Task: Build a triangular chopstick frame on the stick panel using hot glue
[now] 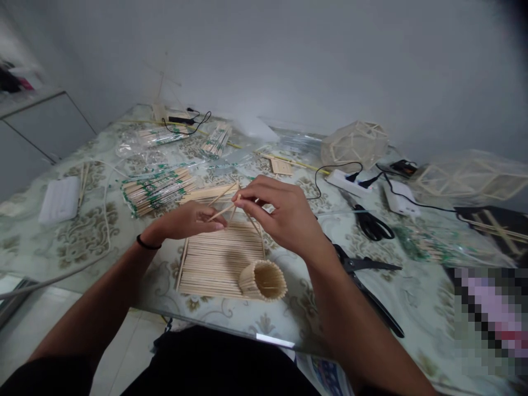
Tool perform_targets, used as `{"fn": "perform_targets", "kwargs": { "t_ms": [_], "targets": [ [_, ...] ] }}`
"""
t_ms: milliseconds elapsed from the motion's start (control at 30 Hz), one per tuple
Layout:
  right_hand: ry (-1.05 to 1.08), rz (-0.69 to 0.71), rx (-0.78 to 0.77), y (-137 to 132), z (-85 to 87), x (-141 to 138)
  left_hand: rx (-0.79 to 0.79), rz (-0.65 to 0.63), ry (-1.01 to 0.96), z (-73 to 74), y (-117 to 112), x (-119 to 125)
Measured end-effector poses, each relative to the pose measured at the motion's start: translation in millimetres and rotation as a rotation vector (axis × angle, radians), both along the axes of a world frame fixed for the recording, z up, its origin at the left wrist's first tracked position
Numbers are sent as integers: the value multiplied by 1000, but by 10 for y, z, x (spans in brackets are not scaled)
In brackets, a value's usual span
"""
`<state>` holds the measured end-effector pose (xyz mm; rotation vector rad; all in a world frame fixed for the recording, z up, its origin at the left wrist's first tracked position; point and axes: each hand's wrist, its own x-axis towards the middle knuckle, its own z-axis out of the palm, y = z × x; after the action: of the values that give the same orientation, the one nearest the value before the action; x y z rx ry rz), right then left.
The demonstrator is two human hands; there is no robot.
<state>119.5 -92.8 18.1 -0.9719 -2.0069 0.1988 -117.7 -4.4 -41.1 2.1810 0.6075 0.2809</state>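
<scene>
Stick cup tilts by stick mat's near R corner. Above mat's far edge, R hand, fingers pinched on thin sticks; one slants L, twd L hand, whose grip's unclear. Sticks pale, straight, approx. pencil-slim. Green-marked bundles lie beyond mat, L.

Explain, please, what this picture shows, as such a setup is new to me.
There is no machine here: this is bare-handed work, filmed by a head-worn camera looking forward and down. The right hand pinches thin sticks; the left hand is beside them, its grip hard to make out. Below lie a flat stick panel and a round cup made of sticks. Around them on the patterned table are stick bundles, black-handled scissors and a white power strip.
</scene>
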Motion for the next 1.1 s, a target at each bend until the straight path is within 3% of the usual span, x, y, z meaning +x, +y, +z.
{"fn": "perform_targets", "kwargs": {
  "t_ms": [233,600,1100],
  "targets": [
    [-1,-18,-4,-1,14,-11,-13,16,-95,64,-23,-24],
    [-7,-25,15,-5,6,-12,-29,-15,-156,25,-39,4],
    [12,-33,-12,0,-3,-3,-3,-9,-132,44,-66,36]
  ]
}}
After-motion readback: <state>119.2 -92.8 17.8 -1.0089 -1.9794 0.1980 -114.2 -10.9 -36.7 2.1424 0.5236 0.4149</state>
